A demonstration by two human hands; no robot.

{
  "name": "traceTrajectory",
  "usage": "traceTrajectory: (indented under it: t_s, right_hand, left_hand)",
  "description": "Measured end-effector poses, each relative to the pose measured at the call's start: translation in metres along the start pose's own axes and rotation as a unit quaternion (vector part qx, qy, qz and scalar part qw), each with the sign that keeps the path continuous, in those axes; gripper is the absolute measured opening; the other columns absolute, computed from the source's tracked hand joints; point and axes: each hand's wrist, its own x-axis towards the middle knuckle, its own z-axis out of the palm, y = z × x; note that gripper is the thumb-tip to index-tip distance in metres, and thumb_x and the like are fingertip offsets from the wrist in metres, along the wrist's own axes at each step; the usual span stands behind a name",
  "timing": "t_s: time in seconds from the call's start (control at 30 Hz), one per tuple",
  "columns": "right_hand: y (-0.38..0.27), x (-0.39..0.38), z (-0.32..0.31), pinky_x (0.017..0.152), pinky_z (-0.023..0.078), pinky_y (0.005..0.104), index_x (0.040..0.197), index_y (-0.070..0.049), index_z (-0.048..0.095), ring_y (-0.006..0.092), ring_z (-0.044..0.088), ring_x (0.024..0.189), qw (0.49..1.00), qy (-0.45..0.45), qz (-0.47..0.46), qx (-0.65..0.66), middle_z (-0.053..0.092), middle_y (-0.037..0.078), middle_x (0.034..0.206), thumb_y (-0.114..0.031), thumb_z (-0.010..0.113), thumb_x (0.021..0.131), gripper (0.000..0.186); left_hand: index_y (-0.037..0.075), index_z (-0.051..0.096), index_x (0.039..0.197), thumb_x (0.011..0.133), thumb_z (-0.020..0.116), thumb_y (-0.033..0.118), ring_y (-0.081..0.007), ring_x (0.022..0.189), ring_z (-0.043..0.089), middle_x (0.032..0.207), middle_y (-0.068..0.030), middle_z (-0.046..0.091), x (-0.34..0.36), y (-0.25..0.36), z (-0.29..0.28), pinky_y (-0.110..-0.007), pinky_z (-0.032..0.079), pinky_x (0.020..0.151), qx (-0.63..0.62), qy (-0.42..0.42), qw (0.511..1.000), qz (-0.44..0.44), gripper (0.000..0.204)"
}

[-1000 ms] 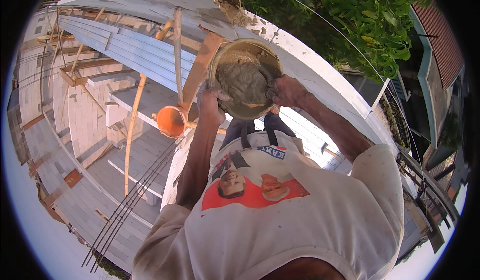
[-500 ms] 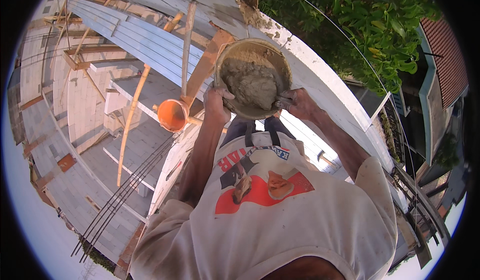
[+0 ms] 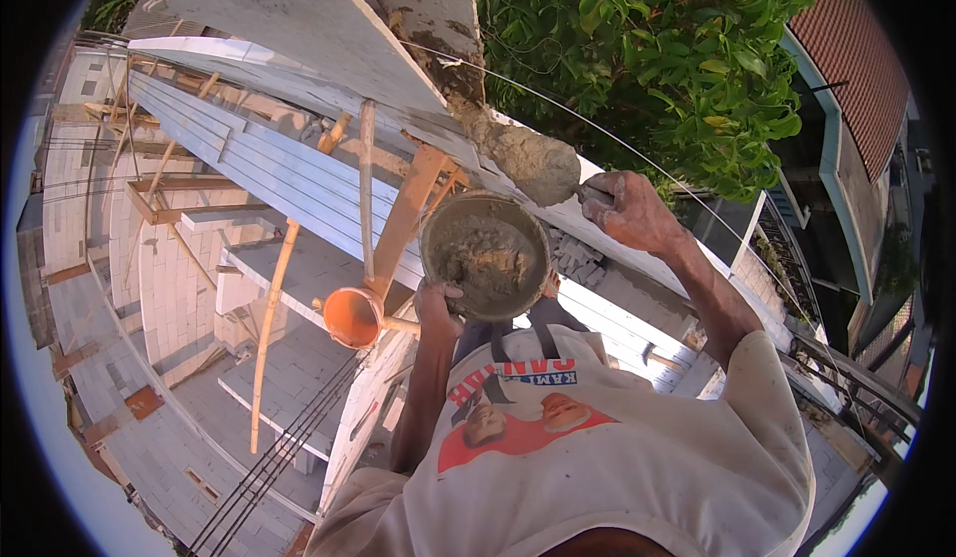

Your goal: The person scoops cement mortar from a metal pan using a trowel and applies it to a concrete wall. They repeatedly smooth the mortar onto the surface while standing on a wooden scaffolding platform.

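My left hand (image 3: 436, 308) grips the rim of a round bucket (image 3: 429, 258) at its left side, in front of my body. Grey wet mortar (image 3: 488, 258) lies inside it, hollowed and uneven. Beyond the bucket and to its right, my right hand (image 3: 632, 217) is closed round the handle of a trowel (image 3: 595, 195). A thick heap of mortar (image 3: 536, 166) hides the trowel's blade. This heap is at the top of the white wall (image 3: 667, 248), close to mortar spread farther along; whether it touches the wall I cannot tell.
An orange bucket (image 3: 353, 318) hangs at a wooden pole on my left. Wooden props (image 3: 408, 214), a bamboo pole (image 3: 267, 338) and blue metal sheets (image 3: 259, 129) stand beyond it. Thin rods (image 3: 264, 462) stick out at lower left. A string (image 3: 607, 137) crosses before the leafy tree (image 3: 647, 69).
My right hand has moved up and right, away from the bucket, carrying mortar on the trowel. The bucket in my left hand sits a little lower, with less mortar in it.
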Motion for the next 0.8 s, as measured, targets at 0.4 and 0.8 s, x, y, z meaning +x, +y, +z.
traceTrajectory:
  t_s: [0.4, 0.8]
  right_hand:
    - [-0.038, 0.093, 0.055, 0.068, 0.057, 0.0440, 0.112, 0.003, 0.060, 0.0323, 0.067, 0.090, 0.863, 0.338, -0.250, -0.281, 0.061, 0.019, 0.103, -0.013, 0.059, 0.087, 0.030]
    - [0.085, -0.006, 0.136, 0.067, 0.059, 0.0448, 0.103, -0.001, 0.065, 0.0329, 0.071, 0.081, 0.903, 0.033, -0.143, -0.404, 0.064, 0.021, 0.104, -0.012, 0.060, 0.085, 0.022]
  left_hand:
    - [-0.001, 0.054, 0.116, 0.065, 0.054, -0.007, -0.0350, 0.098, 0.064, 0.107, -0.0171, 0.060, 0.002, -0.009, -0.021, -0.051, 0.056, 0.085, -0.010, -0.029, 0.999, 0.010, 0.052]
    - [0.001, 0.059, 0.100, 0.063, 0.054, -0.008, -0.0244, 0.071, 0.058, 0.084, -0.0093, 0.058, -0.013, 0.007, 0.022, -0.039, 0.054, 0.067, 0.038, -0.049, 0.997, 0.054, 0.039]
